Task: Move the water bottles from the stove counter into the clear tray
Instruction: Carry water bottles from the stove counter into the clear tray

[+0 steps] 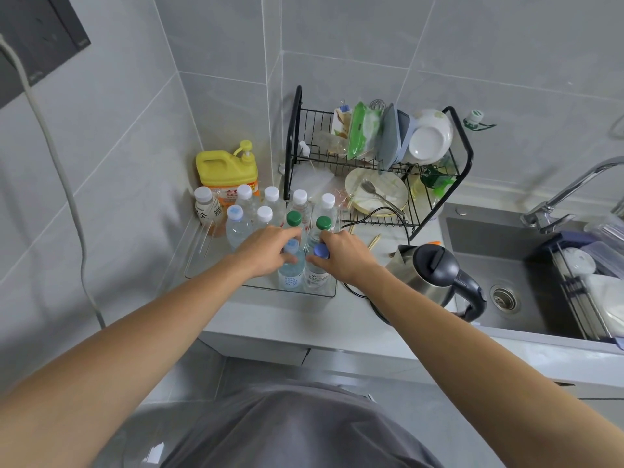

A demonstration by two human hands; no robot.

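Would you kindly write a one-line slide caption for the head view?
Left hand and right hand set two blue-capped water bottles upright in the clear tray.

A single wide-angle head view looks forward and steeply down from above the person's chest, facing a tiled corner at twelve o'clock. The clear tray point(260, 288) lies near, just above frame centre at arm's reach, with the dish rack point(378, 163) beyond toward one o'clock. The sink point(489, 265) falls at three o'clock; edges bow with lens distortion.
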